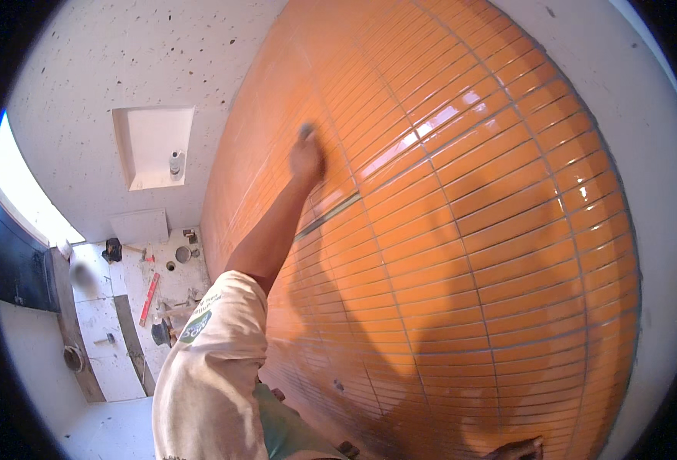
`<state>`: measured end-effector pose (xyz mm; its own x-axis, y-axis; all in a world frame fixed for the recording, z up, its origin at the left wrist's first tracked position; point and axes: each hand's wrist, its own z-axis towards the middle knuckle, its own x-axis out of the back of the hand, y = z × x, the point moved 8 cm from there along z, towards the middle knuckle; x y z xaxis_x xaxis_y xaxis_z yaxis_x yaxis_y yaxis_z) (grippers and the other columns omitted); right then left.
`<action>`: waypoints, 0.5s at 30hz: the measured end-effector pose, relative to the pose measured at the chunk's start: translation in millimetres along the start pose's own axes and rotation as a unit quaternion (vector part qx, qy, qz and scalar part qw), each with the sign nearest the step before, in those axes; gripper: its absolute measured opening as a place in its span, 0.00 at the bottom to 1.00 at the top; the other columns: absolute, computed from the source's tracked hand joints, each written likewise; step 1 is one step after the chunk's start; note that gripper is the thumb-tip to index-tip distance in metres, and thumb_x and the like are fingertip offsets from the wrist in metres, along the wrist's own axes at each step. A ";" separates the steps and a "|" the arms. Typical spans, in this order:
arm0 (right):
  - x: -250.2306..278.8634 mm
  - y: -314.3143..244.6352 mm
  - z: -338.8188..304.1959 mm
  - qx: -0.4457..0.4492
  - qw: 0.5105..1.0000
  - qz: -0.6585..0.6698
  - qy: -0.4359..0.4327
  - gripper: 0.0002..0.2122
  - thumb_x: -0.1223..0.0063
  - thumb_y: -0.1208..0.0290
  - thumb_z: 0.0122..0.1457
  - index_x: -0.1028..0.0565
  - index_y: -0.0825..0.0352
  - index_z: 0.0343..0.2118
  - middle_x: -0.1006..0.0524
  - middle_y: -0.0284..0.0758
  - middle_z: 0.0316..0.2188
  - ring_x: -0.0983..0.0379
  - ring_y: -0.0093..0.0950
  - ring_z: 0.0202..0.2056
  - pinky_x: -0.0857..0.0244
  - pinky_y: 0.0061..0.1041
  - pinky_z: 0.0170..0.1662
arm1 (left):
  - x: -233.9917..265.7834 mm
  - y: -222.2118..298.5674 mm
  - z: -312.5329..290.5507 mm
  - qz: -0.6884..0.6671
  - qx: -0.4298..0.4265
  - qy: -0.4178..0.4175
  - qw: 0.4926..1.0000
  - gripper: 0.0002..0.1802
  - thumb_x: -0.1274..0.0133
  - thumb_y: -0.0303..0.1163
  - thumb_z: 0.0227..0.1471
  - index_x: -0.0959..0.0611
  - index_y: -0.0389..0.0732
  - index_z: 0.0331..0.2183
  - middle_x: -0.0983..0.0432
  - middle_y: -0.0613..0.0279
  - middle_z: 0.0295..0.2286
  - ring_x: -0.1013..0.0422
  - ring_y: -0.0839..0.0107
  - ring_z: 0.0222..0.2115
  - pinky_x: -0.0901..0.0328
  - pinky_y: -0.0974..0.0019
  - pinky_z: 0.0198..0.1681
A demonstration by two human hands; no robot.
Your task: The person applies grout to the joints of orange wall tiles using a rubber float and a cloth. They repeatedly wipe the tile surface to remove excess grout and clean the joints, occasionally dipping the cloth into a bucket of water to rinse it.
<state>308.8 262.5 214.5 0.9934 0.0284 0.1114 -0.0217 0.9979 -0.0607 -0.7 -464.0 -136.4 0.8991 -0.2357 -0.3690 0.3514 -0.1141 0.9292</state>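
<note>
My left arm, in a pale sleeve, reaches up along a wall of glossy orange tiles (399, 253). At its end my left hand (308, 159) is closed against the tiles, blurred by motion. A small dark grey thing (306, 129) pokes out past its fingers; its kind is too blurred to tell. Below the hand, a pale greenish strip (331, 213) fills a wider gap between tile rows. Low at the right, part of my right hand (518, 449) shows in shadow beside the lower tiles. The picture's edge cuts it off, and its grip is not clear.
A white speckled wall with a recessed niche (154, 146) meets the tiles at the left; a small bottle (175, 162) stands in the niche. On the floor lie a red level (150, 297), a round container (183, 254), a dark strip (131, 337) and scattered tools.
</note>
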 end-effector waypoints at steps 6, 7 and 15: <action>0.2 -13.3 -11.7 0.000 0.996 0.063 0.068 0.17 0.38 0.57 0.55 0.24 0.70 0.28 0.24 0.40 0.26 0.29 0.31 0.28 0.32 0.31 0.33 | -75.5 298.4 -103.7 -0.078 -0.403 -0.148 0.900 0.20 0.52 0.44 0.59 0.23 0.40 0.46 0.22 0.41 0.34 0.25 0.46 0.35 0.32 0.51 0.37; -2.2 -15.8 -11.2 0.004 0.996 0.063 0.068 0.17 0.38 0.57 0.55 0.24 0.69 0.28 0.24 0.40 0.26 0.29 0.31 0.28 0.32 0.31 0.33 | -70.1 282.0 -94.1 -0.068 -0.366 -0.121 0.920 0.20 0.53 0.43 0.60 0.23 0.40 0.47 0.22 0.41 0.34 0.25 0.45 0.35 0.32 0.50 0.37; 6.3 -31.3 -2.4 0.019 0.995 0.059 0.084 0.16 0.36 0.58 0.54 0.24 0.68 0.26 0.24 0.40 0.25 0.29 0.33 0.28 0.32 0.33 0.33 | 70.8 -117.4 14.8 0.263 0.029 -0.085 0.961 0.29 0.58 0.50 0.58 0.23 0.39 0.51 0.24 0.38 0.42 0.28 0.46 0.45 0.35 0.51 0.50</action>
<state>316.0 231.3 214.7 0.9884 0.1384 -0.0626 -0.1403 0.9898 -0.0262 17.8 -481.6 -271.8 0.8914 -0.4284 0.1478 -0.1586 0.0107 0.9873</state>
